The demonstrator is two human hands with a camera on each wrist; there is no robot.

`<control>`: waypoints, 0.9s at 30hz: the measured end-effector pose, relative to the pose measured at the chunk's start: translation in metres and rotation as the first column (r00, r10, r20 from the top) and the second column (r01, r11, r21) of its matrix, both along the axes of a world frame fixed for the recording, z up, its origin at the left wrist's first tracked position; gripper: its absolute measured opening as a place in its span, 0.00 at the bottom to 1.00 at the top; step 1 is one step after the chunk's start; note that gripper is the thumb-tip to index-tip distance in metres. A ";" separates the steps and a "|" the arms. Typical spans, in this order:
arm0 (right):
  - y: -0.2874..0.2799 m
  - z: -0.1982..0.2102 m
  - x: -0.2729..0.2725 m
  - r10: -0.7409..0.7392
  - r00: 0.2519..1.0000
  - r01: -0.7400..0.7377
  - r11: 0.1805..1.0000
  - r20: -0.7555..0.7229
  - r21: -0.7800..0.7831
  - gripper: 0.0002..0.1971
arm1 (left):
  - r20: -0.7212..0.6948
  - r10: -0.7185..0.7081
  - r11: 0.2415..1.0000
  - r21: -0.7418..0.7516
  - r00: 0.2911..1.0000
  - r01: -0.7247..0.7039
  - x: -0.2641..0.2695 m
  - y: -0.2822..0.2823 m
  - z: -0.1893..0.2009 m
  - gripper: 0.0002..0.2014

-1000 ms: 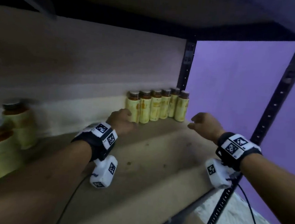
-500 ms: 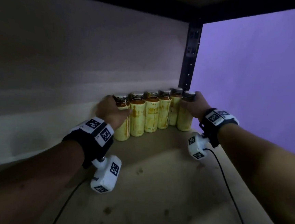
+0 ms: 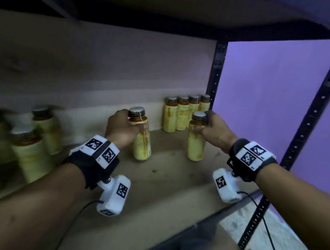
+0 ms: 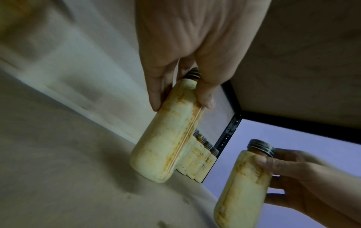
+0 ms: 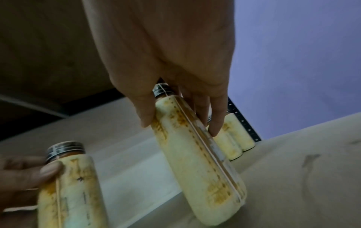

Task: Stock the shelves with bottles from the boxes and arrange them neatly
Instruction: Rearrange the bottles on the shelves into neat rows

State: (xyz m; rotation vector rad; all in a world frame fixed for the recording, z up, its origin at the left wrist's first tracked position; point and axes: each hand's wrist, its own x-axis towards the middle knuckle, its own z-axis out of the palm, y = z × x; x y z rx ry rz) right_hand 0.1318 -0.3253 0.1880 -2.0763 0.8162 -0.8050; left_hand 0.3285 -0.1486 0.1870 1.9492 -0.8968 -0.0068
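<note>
Both end bottles now stand forward of the row (image 3: 185,114), left hand (image 3: 122,130) and right hand (image 3: 216,132) each gripping one; rearranging step, next needs neat re-placement.

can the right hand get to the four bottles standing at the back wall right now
Probably not as it stands: the right hand already grips a bottle, though the row of four bottles stands just behind with nothing between.

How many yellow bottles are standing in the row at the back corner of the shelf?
4 stand in the back row, side by side against the wall beside the corner post. More may hide behind them. Besides these, the left hand grips one bottle and the right hand another bottle.
</note>
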 end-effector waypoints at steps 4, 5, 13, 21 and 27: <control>0.089 0.004 0.002 0.097 0.994 -0.098 0.995 -0.039 -0.008 0.23 | -0.046 -0.026 1.000 0.012 0.999 0.027 -0.019 0.080 0.005 0.20; 0.109 0.006 0.005 0.141 0.990 -0.141 0.990 -0.029 0.002 0.22 | -0.039 -0.025 1.000 0.017 0.999 0.025 -0.022 0.099 0.006 0.20; 0.245 0.006 0.049 0.303 0.950 -0.305 0.952 -0.075 -0.022 0.24 | -0.119 0.065 0.998 -0.010 0.991 -0.067 -0.021 0.233 0.005 0.22; 0.317 -0.006 0.098 0.368 0.926 -0.368 0.930 -0.079 0.022 0.23 | -0.141 0.256 0.966 -0.005 0.957 -0.259 0.000 0.319 -0.003 0.22; 0.332 -0.007 0.119 0.354 0.932 -0.355 0.935 -0.073 0.002 0.23 | -0.164 0.326 0.945 0.011 0.931 -0.328 0.008 0.332 -0.007 0.21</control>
